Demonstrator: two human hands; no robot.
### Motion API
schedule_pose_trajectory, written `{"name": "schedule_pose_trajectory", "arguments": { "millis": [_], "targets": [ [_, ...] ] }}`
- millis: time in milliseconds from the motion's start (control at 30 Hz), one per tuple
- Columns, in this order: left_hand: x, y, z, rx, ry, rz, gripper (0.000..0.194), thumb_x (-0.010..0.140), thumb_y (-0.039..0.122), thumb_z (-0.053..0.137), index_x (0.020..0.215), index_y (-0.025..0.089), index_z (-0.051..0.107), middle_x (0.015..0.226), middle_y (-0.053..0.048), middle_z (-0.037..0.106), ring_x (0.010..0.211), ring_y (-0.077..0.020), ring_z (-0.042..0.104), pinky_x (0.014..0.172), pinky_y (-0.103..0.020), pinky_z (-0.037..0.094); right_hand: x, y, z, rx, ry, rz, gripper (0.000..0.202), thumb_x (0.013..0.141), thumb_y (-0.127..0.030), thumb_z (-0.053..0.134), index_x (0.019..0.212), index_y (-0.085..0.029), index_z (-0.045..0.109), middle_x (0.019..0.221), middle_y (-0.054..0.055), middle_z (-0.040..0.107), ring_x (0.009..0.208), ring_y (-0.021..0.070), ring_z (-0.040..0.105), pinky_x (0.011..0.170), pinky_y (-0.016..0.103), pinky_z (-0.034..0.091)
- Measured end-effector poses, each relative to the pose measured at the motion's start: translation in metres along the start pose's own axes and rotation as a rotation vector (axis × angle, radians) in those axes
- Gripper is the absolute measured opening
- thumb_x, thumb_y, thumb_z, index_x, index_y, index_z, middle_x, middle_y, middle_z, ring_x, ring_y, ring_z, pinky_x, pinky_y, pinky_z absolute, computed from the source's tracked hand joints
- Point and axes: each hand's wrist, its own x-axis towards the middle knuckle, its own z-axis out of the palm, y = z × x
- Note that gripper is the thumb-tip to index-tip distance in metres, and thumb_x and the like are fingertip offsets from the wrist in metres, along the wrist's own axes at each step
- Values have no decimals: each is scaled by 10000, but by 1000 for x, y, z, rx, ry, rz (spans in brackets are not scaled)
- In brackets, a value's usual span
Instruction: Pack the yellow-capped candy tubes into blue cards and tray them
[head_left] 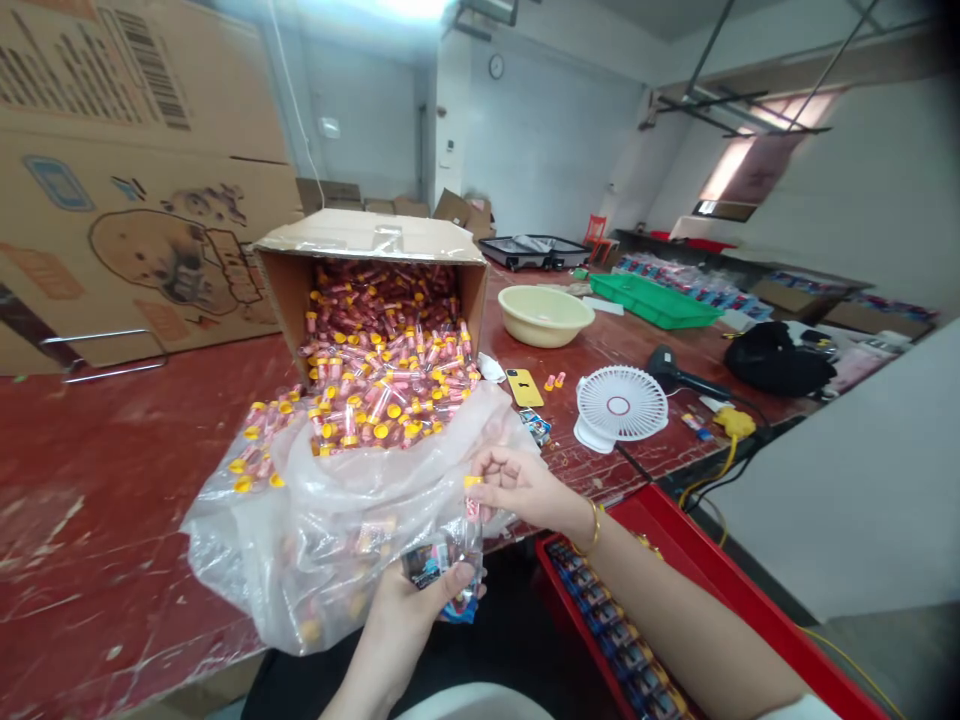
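Observation:
Just past the table's front edge, my left hand point(405, 615) is closed around a small package point(433, 562) with a printed blue-and-black card and a clear plastic part. Above it, my right hand point(517, 488) pinches a small clear bottle point(472, 497) with a yellow cap and pink contents. The bottle is upright at the top of the package; whether it is partly inside I cannot tell. A cardboard box point(367, 238) lies on its side ahead, with many similar bottles point(382, 395) spilling onto its clear plastic liner point(292, 545).
A red crate point(712, 555) at lower right holds rows of packages point(607, 625). On the red table point(112, 450) are a white fan point(621, 405), a yellow phone point(523, 388), a cream basin point(545, 318) and a green tray point(652, 302). A large carton point(142, 190) stands left.

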Motion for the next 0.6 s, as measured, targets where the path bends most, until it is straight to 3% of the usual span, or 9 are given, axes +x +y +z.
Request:
{"name": "schedule_pose_trajectory", "arguments": {
  "millis": [100, 267, 467, 600],
  "targets": [
    [0, 0, 4, -116, -33, -105, 370, 622, 400, 789, 862, 124, 731, 868, -137, 769, 831, -296, 708, 623, -333, 574, -9, 20, 5, 105, 113, -8, 354, 702, -415, 738, 798, -182, 491, 654, -46, 597, 549, 73, 556, 552, 201, 463],
    [2, -4, 9, -229, -94, -229, 378, 663, 363, 775, 940, 113, 717, 973, -176, 751, 919, -295, 696, 684, -328, 576, -28, 33, 14, 156, 217, -76, 340, 742, -462, 696, 819, -195, 499, 759, -11, 617, 665, 111, 589, 633, 240, 483],
    [2, -4, 11, -147, -114, -183, 331, 702, 382, 739, 889, 109, 735, 963, -167, 756, 862, -282, 710, 669, -317, 570, -31, 28, 11, 75, 333, -169, 301, 747, -434, 696, 809, -199, 518, 763, 1, 600, 682, 130, 577, 624, 251, 480],
    [1, -5, 10, -88, -84, -139, 341, 738, 412, 695, 894, 112, 733, 900, -146, 769, 816, -275, 718, 683, -334, 572, -29, 26, 9, 153, 482, -173, 278, 773, -415, 662, 766, -208, 476, 649, -41, 539, 553, 99, 497, 512, 212, 422]
  ]
}}
